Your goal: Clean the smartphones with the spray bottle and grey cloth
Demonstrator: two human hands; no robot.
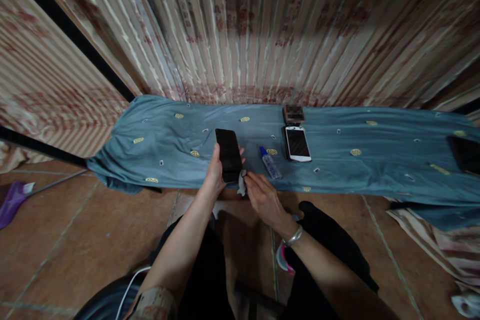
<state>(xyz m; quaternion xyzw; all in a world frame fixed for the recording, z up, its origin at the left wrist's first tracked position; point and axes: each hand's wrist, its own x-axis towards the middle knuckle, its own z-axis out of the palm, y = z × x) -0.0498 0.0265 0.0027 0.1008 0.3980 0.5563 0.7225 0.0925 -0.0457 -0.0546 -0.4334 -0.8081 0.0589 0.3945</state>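
Observation:
My left hand (215, 172) is closed around a black smartphone (228, 154), its dark screen facing up and fingertips showing at the far edge. Beside the phone's lower right corner, my right hand (261, 195) pinches a small grey cloth (242, 183), which touches or nearly touches the phone's edge. Just right of my hands, a clear bottle with a blue cap (270, 162) lies on its side on the blue cloth cover (180, 140). A white phone (298, 143) rests farther right, apparently on top of a dark item.
Behind the white phone stands a small dark box (294, 114), its face blurred. Another black device (465, 154) lies at the far right end. Striped curtains (243, 35) hang along the back. A purple dustpan-like object (14, 202) is on the tiled floor at left.

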